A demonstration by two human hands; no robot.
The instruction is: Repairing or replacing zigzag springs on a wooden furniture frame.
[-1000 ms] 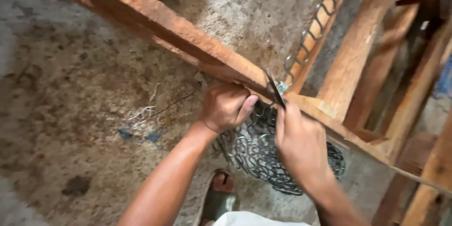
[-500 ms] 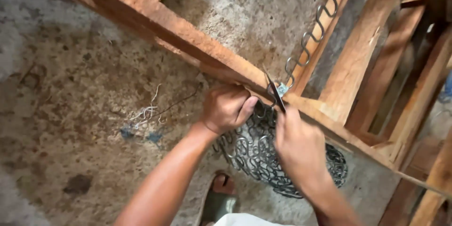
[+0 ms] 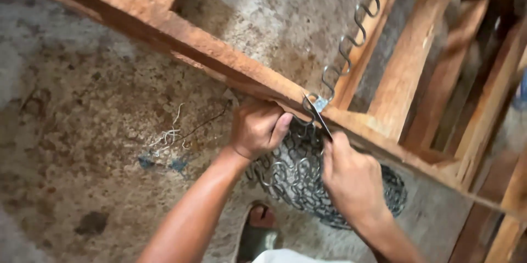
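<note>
A long wooden rail (image 3: 181, 35) of a furniture frame runs diagonally from upper left to lower right. My left hand (image 3: 257, 129) grips its underside edge, fingers curled on the wood. My right hand (image 3: 351, 178) holds a thin dark metal tool (image 3: 317, 115) whose tip rests against a small metal clip (image 3: 318, 102) on the rail. A zigzag steel spring (image 3: 354, 27) is hooked in that clip and stretches away to the upper right.
A pile of coiled zigzag springs (image 3: 299, 178) lies on the concrete floor (image 3: 82, 148) below my hands. More wooden frame members (image 3: 417, 54) stand at right. My foot in a sandal (image 3: 261, 224) shows at the bottom. Loose threads (image 3: 170, 134) lie at left.
Both hands stay at the same spot on the rail. My right hand has shifted slightly along the tool near the clip; the view has moved a little.
</note>
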